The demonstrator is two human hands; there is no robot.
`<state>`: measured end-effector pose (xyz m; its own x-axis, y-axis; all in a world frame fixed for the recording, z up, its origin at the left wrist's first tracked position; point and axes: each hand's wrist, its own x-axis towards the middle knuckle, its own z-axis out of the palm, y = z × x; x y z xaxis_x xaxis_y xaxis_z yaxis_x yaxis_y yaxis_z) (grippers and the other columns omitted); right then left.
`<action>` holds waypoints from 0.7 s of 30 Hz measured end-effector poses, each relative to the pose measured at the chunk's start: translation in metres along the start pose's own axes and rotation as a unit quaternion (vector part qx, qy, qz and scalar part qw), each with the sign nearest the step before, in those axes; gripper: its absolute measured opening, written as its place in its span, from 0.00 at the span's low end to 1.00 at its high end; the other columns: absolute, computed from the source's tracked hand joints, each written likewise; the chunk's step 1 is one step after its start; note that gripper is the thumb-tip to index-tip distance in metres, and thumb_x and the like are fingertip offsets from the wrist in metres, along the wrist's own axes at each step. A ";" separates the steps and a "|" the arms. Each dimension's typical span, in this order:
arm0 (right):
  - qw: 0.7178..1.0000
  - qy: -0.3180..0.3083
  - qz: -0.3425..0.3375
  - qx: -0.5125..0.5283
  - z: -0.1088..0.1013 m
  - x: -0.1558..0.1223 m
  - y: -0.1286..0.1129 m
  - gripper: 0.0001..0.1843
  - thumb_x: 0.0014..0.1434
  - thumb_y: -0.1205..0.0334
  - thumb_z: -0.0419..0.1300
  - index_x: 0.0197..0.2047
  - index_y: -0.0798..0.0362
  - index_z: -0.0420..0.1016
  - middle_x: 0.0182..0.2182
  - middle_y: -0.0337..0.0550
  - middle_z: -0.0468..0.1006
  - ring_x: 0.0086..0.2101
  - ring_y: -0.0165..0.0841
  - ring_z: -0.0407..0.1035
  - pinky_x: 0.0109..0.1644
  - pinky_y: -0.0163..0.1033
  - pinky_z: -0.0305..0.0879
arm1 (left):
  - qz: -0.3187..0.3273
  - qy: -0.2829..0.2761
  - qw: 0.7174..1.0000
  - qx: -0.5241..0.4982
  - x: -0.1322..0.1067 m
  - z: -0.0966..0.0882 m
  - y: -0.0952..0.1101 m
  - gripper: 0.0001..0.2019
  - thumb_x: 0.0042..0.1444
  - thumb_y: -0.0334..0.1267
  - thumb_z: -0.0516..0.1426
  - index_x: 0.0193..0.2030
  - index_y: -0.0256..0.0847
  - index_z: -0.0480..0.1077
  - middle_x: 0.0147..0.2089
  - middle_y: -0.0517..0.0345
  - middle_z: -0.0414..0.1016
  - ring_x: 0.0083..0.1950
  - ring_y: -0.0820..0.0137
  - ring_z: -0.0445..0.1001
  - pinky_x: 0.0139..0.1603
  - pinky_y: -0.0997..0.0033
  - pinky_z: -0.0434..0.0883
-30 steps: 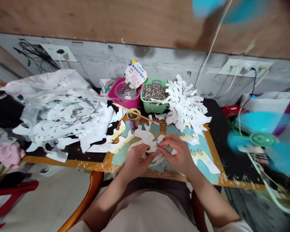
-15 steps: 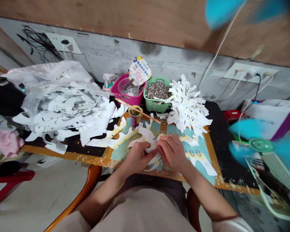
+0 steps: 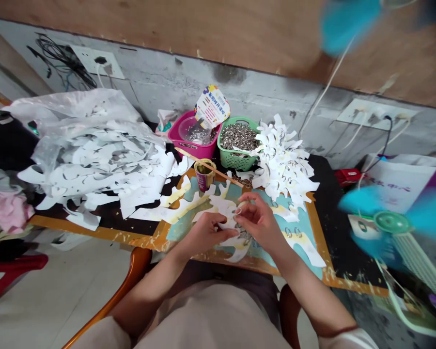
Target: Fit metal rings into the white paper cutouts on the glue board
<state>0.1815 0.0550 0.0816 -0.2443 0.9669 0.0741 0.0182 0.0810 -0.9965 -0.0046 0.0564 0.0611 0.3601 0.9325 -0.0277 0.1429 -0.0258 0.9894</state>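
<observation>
My left hand [image 3: 206,233] is closed on a white cut-out piece [image 3: 226,221] at the middle of the blue mat [image 3: 183,231]. Just right of it, my right hand [image 3: 258,219] pinches a small metal ring [image 3: 237,211] between thumb and fingertips, by the edge of that piece. Beneath both hands lie more metal rings and white scraps, partly hidden by the fingers. To the right, a white strip with a yellowish smear [image 3: 305,245] carries metal rings. Left of my hands rests another yellow-smeared strip [image 3: 178,213].
Behind the mat stand a glue-stained can [image 3: 205,178] with a stick [image 3: 221,173] across it, a pink basket [image 3: 174,133] and a green basket [image 3: 236,160] of metal rings. White cut-outs heap up left [image 3: 105,169] and right [image 3: 285,165]. A blue-bladed fan [image 3: 392,221] spins at right.
My right hand has drawn slightly away from the left and its fingers have lifted, so a ring shows at their tips. The left hand keeps its grip on the white piece.
</observation>
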 end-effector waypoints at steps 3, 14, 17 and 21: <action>0.999 0.011 0.007 0.030 0.004 -0.002 -0.003 0.25 0.55 0.60 0.65 0.53 0.44 0.59 0.29 0.32 0.72 0.27 0.27 0.68 0.33 0.33 0.68 | 0.051 0.054 0.997 -0.023 0.000 0.001 -0.006 0.23 0.31 0.51 0.73 0.20 0.39 0.68 0.22 0.62 0.62 0.24 0.75 0.59 0.22 0.76 0.58; 0.999 -0.044 0.002 0.004 -0.008 -0.004 -0.005 0.20 0.61 0.41 0.58 0.41 0.51 0.69 0.33 0.42 0.74 0.31 0.32 0.68 0.32 0.35 0.65 | 0.050 0.194 0.976 -0.082 0.002 0.024 -0.016 0.24 0.53 0.54 0.63 0.17 0.38 0.65 0.17 0.63 0.57 0.20 0.78 0.54 0.20 0.76 0.54; 0.991 -0.080 0.000 -0.108 -0.003 -0.007 -0.007 0.21 0.63 0.47 0.58 0.25 0.52 0.63 0.21 0.34 0.60 0.24 0.26 0.55 0.26 0.33 0.51 | 0.051 0.238 0.958 -0.152 0.002 0.032 -0.011 0.25 0.48 0.57 0.66 0.17 0.38 0.66 0.19 0.61 0.63 0.22 0.77 0.59 0.21 0.76 0.60; 0.994 -0.064 -0.043 -0.083 0.006 -0.013 -0.009 0.19 0.65 0.53 0.58 0.25 0.52 0.61 0.21 0.33 0.58 0.24 0.26 0.51 0.26 0.33 0.47 | 0.025 0.258 0.940 -0.224 -0.002 0.043 -0.001 0.31 0.45 0.60 0.66 0.14 0.40 0.56 0.16 0.65 0.55 0.19 0.80 0.55 0.18 0.78 0.57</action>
<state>0.1784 0.0398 0.0896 -0.3733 0.9167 0.1427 0.1489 0.2111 -0.9661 0.0337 0.0392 0.0536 -0.1559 0.9875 -0.0216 -0.3053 -0.0273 0.9519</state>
